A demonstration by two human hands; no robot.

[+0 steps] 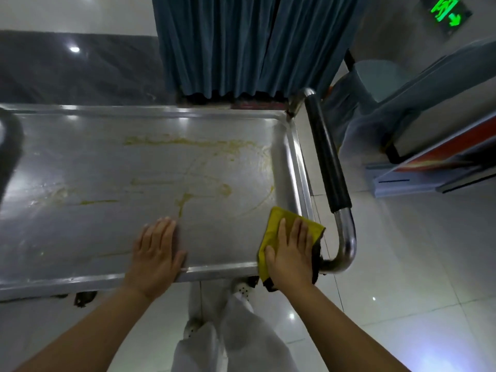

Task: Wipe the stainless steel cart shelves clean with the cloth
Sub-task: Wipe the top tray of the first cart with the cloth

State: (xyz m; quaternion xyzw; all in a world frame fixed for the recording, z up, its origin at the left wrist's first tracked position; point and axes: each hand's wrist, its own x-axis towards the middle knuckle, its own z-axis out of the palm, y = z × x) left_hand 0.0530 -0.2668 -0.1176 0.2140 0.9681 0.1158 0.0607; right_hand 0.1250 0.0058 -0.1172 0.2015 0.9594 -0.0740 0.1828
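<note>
The top shelf of the stainless steel cart fills the middle of the view, streaked with yellow smears across its far and middle parts. A yellow cloth with a dark underside lies on the shelf's near right corner, hanging over the front rim. My right hand presses flat on the cloth with straight fingers. My left hand rests flat on the bare shelf near the front rim, left of the cloth.
The cart's push handle, with a black grip and chrome bends, runs along the right side. Blue curtains hang behind the cart. A blue and orange stand sits on the tiled floor at right. My legs in white trousers are below the rim.
</note>
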